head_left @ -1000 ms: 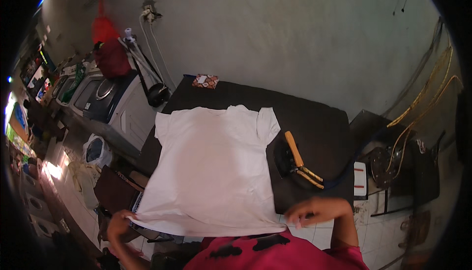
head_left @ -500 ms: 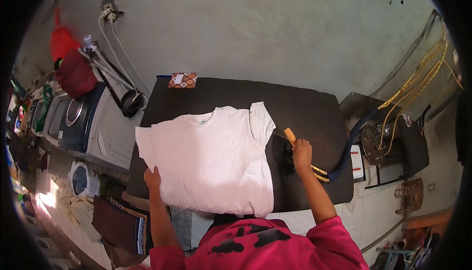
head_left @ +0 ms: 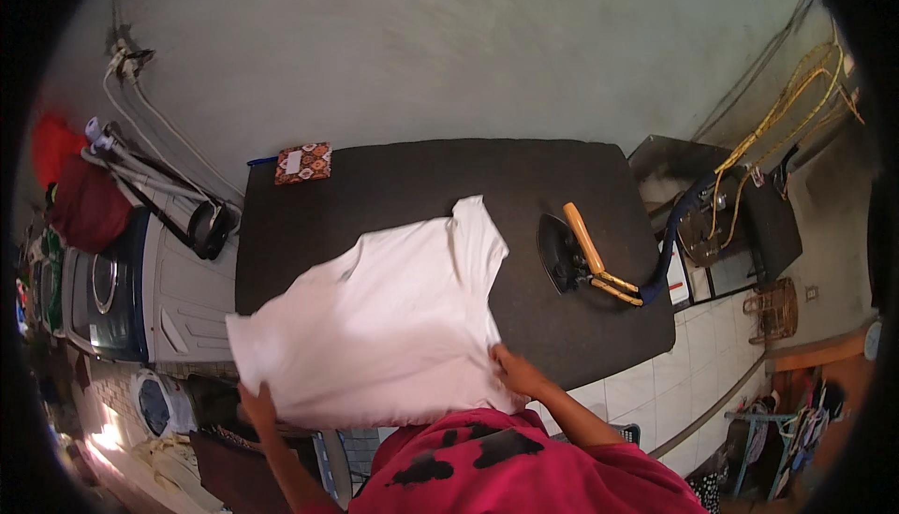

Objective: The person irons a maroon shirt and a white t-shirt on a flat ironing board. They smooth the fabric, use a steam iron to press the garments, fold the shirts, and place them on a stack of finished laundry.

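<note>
A white t-shirt lies partly on the dark ironing table, its near half lifted off the table toward me. My left hand grips the shirt's lower left corner, past the table's left edge. My right hand holds the hem at the lower right, over the table's front edge. A black iron with an orange handle rests on the table to the right of the shirt, apart from both hands.
A small patterned box sits at the table's far left corner. A blue hose runs from the iron to a stand on the right. Washing machines and a red bag stand at the left.
My right hand has left the iron and come back to the shirt's hem. Both hands now hold the near edge, and the shirt has been pulled toward me and leftward.
</note>
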A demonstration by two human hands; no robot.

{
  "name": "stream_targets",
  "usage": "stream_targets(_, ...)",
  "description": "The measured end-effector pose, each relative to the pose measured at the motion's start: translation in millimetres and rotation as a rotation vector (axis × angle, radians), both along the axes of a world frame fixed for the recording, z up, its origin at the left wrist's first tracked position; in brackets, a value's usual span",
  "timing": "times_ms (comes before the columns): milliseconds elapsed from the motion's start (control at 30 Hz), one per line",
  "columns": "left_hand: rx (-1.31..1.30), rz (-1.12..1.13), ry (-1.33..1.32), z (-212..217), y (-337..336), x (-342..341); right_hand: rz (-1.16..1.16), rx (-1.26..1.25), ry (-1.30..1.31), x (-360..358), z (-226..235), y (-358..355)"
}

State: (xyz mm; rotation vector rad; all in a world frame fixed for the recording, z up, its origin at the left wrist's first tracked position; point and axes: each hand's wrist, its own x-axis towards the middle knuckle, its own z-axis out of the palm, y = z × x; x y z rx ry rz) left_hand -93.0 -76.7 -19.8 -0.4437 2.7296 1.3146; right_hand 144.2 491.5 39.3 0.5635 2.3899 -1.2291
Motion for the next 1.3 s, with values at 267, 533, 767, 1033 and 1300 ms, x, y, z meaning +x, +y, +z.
stream_targets(267,-0.84,-0.08,0.236,91,41,7,-0.486,0.062,0.292,-38,42,5)
stream_targets(533,-0.414,-0.877,0.319,60,303,-95,-0.652,0.44,0.527,-106,-16,31)
stream_targets(767,-0.628,-0.925,0.228,54,358,-104,-0.784,0.42,0.357,-40,-14,35)
stream_targets(1033,-0.027,-1.398,0.518,61,546,-55,-0.639,0.612,0.478,-57,5,25)
stream_targets(1300,-0.037,-1.518,0.467,39,600,-39,-0.559,0.558,0.392,-46,-2,35)
